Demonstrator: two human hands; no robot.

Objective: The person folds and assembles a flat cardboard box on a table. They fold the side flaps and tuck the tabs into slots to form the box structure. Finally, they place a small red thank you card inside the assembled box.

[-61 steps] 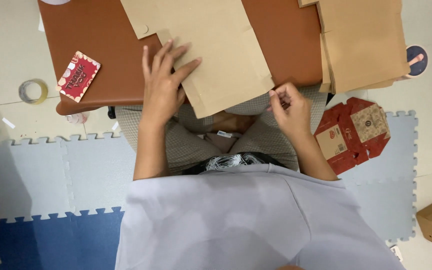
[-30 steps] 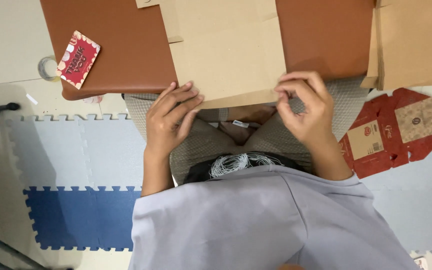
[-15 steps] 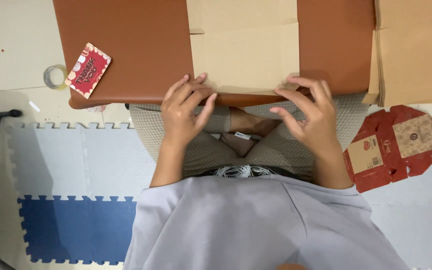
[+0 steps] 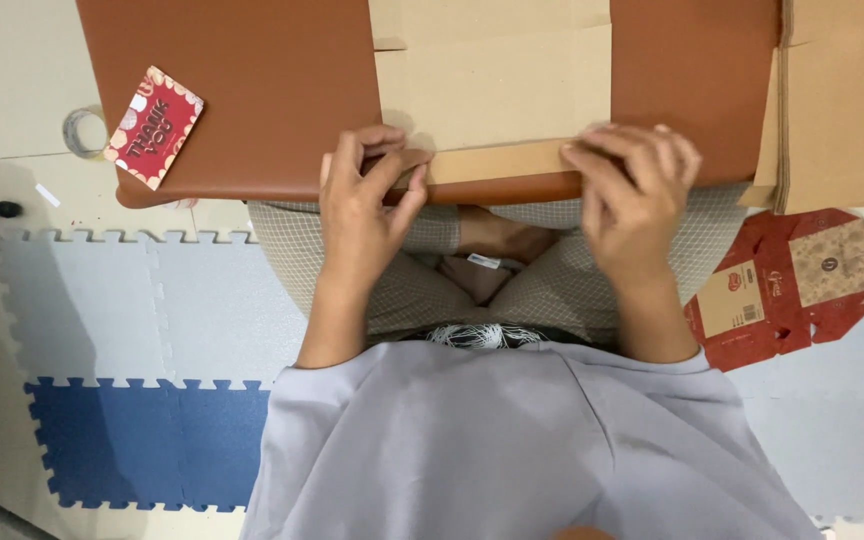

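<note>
- Brown cardboard sheet [image 4: 492, 90] lies flat on the table [image 4: 242, 90], reaching from the far edge of the view down to the table's near edge, in front of the person.
- Its near strip, the flap [image 4: 497, 160], is creased and runs along the table's near edge between the two hands.
- Left hand [image 4: 362, 215] pinches the flap's left end: thumb and fingertips closed on the cardboard, wrist hanging below the table edge.
- Right hand [image 4: 632, 195] bears on the flap's right end, fingers curled over it and bunched together, pressing the fold; whether the thumb is under the strip I cannot tell.
- Both hands sit at the table edge, well apart, with the flap spanning the gap.
- A red card [image 4: 154, 127] with pale printing lies tilted on the table's left corner, well apart from the left hand.
- More flat cardboard, a stack [image 4: 842, 110], overhangs the table's right end.
- On the floor: a tape roll [image 4: 82, 130] just left of the table, a flattened red box [image 4: 782, 285] to the right near the right forearm, and foam mats [image 4: 112, 440] in grey and blue.
</note>
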